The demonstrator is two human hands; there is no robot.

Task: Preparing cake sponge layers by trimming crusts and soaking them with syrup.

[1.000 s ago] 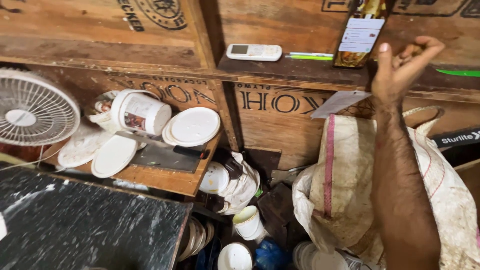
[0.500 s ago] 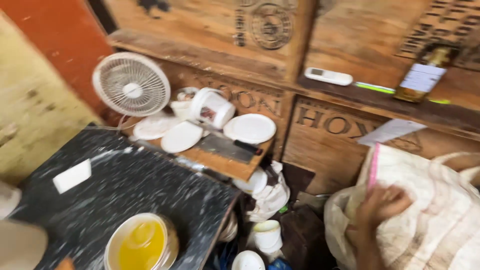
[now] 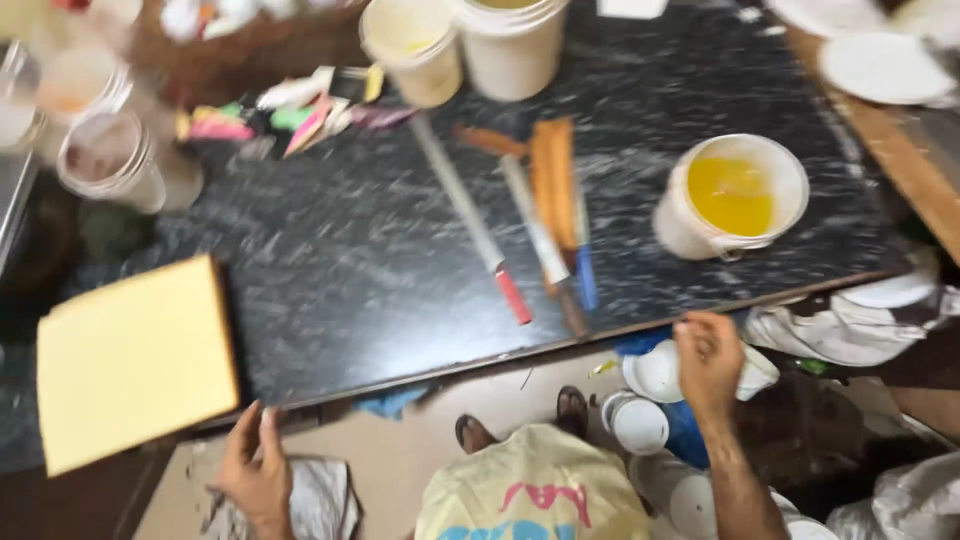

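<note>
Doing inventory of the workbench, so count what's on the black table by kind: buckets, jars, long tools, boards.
White buckets: 3
Clear jars: 2
Long tools, blurred: about 5
Yellow board: 1
Total: about 11

Hands (image 3: 258,478) (image 3: 708,362) hover empty beside black table (image 3: 380,270), yellow paint bucket (image 3: 733,196)

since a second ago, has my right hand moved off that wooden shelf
Yes. The right hand was raised at the wooden shelf; now it hangs low just below the near edge of the black table, near the yellow-filled bucket.
</note>
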